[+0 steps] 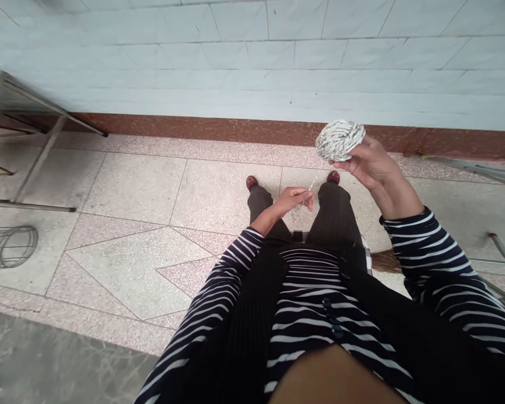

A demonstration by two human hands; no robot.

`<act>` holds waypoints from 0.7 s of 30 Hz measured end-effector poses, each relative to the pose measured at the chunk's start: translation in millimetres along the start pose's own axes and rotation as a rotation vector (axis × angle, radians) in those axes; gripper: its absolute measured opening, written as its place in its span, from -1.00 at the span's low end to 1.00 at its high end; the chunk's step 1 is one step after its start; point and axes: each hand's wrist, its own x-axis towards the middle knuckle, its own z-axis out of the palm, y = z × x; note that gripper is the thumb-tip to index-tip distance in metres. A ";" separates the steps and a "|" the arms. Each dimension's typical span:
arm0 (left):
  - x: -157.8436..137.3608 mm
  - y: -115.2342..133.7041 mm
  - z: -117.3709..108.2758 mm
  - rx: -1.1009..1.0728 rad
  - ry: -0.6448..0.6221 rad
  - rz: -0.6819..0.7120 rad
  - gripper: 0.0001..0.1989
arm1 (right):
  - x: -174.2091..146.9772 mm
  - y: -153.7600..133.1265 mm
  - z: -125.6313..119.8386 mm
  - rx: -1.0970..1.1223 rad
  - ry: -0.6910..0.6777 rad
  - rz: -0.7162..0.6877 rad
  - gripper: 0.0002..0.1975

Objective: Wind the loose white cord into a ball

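A ball of white yarn flecked with dark grey [340,140] is held up in my right hand [371,164], in front of the wall's base. The fingers wrap its right side and underside. From the ball a single strand [315,180] runs down and to the left. My left hand [294,201], lower and nearer my body, pinches this strand between thumb and fingers. The strand looks fairly straight between the two hands. Where it goes past the left fingers I cannot make out.
A metal-legged table [44,154] stands at the left by the tiled wall [235,62]. Below it lies a wire frame with round hoops [15,247]. Metal bars [480,168] and straw-like bristles [385,261] show at the right. My feet are on the speckled tile floor [138,179].
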 end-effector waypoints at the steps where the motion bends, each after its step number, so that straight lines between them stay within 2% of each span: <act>1: -3.4 4.5 1.1 0.028 -0.010 0.000 -0.52 | 8.1 5.6 -4.1 -0.076 0.055 -0.045 -0.41; 5: -17.4 37.6 1.4 0.340 -0.041 0.002 -0.60 | 29.9 40.8 -25.9 -0.649 0.325 -0.213 -0.32; 7: -19.7 58.0 -3.7 0.524 -0.036 0.004 -0.57 | 25.0 60.0 -28.6 -0.895 0.329 -0.200 -0.34; 8: -19.0 67.5 -7.9 0.599 -0.012 0.020 -0.57 | 18.1 68.0 -26.3 -0.943 0.264 -0.153 -0.37; 10: -13.6 81.9 -18.9 0.720 0.065 0.082 -0.58 | -1.9 77.9 -15.9 -0.834 0.032 0.024 -0.43; 12: -4.8 87.5 -30.0 0.801 0.104 0.147 -0.61 | -24.0 79.1 -2.3 -0.524 -0.217 0.246 -0.48; 14: 5.0 82.1 -36.1 0.785 0.089 0.172 -0.62 | -41.6 73.4 9.4 -0.190 -0.332 0.395 -0.50; 17: 15.4 57.7 -28.4 0.585 0.124 0.149 -0.67 | -52.6 61.7 18.7 0.095 -0.244 0.410 -0.50; 21: 11.9 23.7 0.1 0.342 0.226 0.099 -0.75 | -48.9 57.0 21.9 0.227 -0.052 0.374 -0.55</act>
